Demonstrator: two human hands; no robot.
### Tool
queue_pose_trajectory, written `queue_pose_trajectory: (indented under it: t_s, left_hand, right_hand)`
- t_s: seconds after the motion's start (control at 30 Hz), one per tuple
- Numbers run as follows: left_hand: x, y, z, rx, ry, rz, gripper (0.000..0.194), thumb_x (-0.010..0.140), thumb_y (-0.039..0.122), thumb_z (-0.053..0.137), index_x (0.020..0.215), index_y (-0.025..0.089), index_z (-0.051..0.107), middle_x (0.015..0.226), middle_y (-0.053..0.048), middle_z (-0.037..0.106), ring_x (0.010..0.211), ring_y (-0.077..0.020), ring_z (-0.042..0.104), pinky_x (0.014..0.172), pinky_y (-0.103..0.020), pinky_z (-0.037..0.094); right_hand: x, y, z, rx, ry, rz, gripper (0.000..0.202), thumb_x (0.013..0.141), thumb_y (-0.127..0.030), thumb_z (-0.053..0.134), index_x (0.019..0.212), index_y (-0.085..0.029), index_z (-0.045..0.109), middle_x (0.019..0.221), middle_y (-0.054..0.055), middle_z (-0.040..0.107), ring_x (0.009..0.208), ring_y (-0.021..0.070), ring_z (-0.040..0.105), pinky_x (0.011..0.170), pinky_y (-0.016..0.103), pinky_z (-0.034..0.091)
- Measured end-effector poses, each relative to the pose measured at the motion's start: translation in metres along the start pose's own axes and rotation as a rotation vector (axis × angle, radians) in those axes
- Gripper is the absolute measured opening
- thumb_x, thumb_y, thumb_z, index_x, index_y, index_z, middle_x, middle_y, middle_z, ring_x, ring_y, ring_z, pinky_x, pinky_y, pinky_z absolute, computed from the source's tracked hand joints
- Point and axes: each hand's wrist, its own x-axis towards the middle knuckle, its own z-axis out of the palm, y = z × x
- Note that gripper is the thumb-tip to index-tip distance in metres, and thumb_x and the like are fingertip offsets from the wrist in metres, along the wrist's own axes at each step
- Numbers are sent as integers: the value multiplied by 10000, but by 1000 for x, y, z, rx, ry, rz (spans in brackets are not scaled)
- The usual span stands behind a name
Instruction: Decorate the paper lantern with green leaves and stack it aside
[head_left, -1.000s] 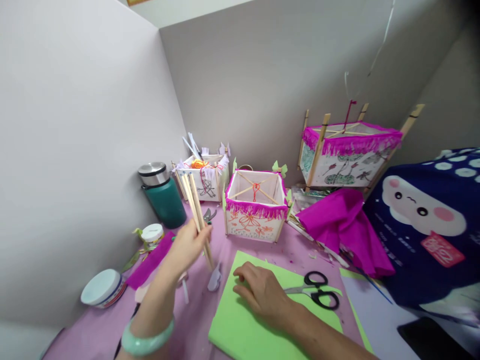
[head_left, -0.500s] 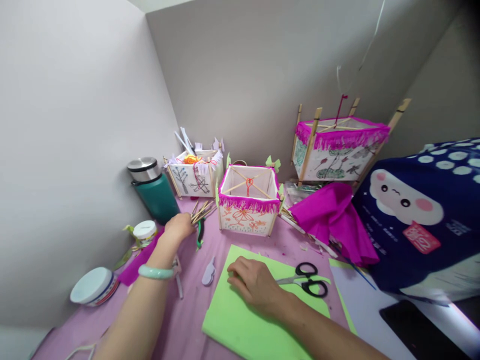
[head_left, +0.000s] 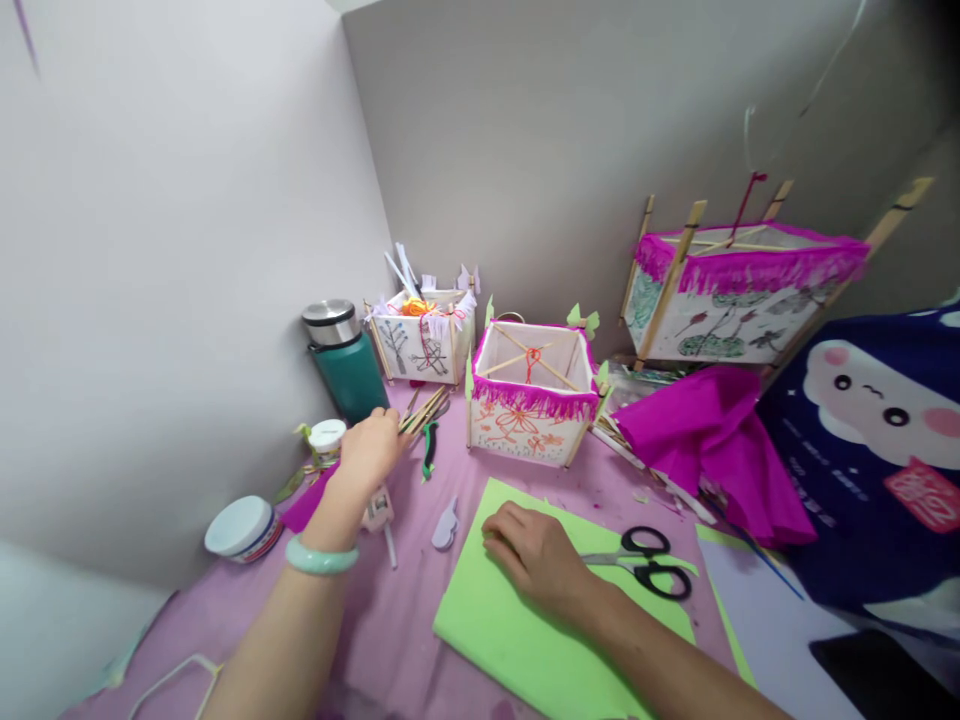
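Observation:
My left hand (head_left: 373, 447), with a pale green bangle (head_left: 321, 558) on its wrist, is closed around a bundle of thin wooden sticks (head_left: 427, 408) beside the teal flask. Green-handled pliers (head_left: 429, 450) lie just right of the sticks. My right hand (head_left: 534, 558) rests on a stack of bright green paper (head_left: 517, 650), its fingers loosely bent and nothing visible in them. Black-handled scissors (head_left: 651, 562) lie on the paper, their blades partly hidden by that hand. Ahead stands a paper lantern (head_left: 534, 430) with a magenta fringe and orange flower drawings.
The teal flask (head_left: 349, 370) and a smaller lantern (head_left: 424, 345) stand at the back left; a larger lantern (head_left: 742, 300) is at the back right. Magenta crepe paper (head_left: 712, 440), a dark blue bag (head_left: 877, 440) and a black phone (head_left: 885, 670) lie right. A white tub (head_left: 241, 527) sits left.
The view has swung left, so things appear further right. The sticks in my left hand are gathered closer together. My right hand stays on the green paper.

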Motion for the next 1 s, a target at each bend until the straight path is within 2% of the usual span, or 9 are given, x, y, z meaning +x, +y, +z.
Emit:
queue_pose_trajectory:
  t_s: [0.07, 0.13, 0.2, 0.3, 0.4, 0.53, 0.73, 0.83, 1.0]
  left_hand:
    - [-17, -9, -12, -48, 59, -29, 331, 883, 377, 373, 1067, 213, 595, 1040, -94, 659, 932, -261, 634, 715, -334, 465]
    - [-38, -21, -18, -91, 44, -114, 317, 893, 358, 347, 1027, 246, 611, 993, -70, 680, 902, -261, 637, 677, -327, 449]
    - [-61, -34, -16, -108, 17, -189, 327, 899, 354, 326, 986, 246, 622, 939, -71, 687, 866, -269, 638, 665, -337, 439]
    - [-93, -52, 5, -136, 16, -173, 311, 889, 333, 348, 928, 214, 633, 932, -86, 678, 918, -270, 614, 734, -352, 441]
    - [-115, -65, 34, -217, 47, -109, 322, 828, 378, 480, 1013, 151, 614, 1006, -121, 661, 985, -279, 583, 841, -376, 441]
    - [-126, -74, 59, -282, 142, -73, 421, 773, 345, 545, 1114, 100, 566, 1101, -153, 624, 1046, -292, 548, 914, -416, 423]
    - [-131, -85, 68, -327, 179, -89, 325, 792, 324, 542, 1059, 142, 571, 1053, -134, 644, 1001, -286, 584, 882, -430, 459]
    - [-141, -90, 73, -343, 285, -73, 317, 825, 359, 537, 1073, 163, 556, 1069, -119, 649, 973, -262, 612, 837, -389, 494]
    - [-157, -91, 84, -264, 491, 81, 224, 887, 323, 510, 1056, 219, 613, 1106, -68, 668, 993, -211, 631, 879, -339, 488]
  right_hand:
    - [0, 0, 0, -2, -4, -6, 140, 930, -216, 459, 889, -174, 586, 824, 38, 597, 725, 151, 546, 653, 267, 379]
    - [0, 0, 0, -6, -10, -11, 142, 934, -219, 454, 890, -176, 582, 828, 37, 593, 727, 152, 543, 652, 271, 376]
    - [-1, 1, 1, -7, -15, -16, 145, 936, -222, 450, 891, -179, 580, 829, 36, 588, 728, 153, 539, 656, 274, 375]
    - [-1, 3, 3, -5, -22, -19, 142, 934, -216, 450, 891, -180, 580, 828, 35, 579, 730, 153, 535, 660, 276, 376]
    - [-2, 3, 3, -6, -24, -21, 131, 927, -205, 456, 895, -183, 581, 837, 35, 578, 736, 154, 535, 663, 277, 379]
    - [-2, 3, 3, -9, -25, -24, 141, 929, -207, 447, 888, -185, 580, 831, 35, 580, 722, 152, 534, 655, 279, 382]
    - [-1, 4, 3, -6, -16, -35, 146, 930, -205, 441, 888, -186, 579, 820, 43, 586, 715, 157, 541, 643, 283, 391]
    - [-1, 4, 3, 6, -8, -48, 155, 935, -205, 432, 891, -189, 580, 819, 44, 587, 707, 155, 542, 642, 282, 395]
    - [-1, 4, 4, 9, -15, -38, 156, 936, -207, 433, 883, -187, 579, 813, 42, 584, 709, 155, 542, 640, 283, 391]
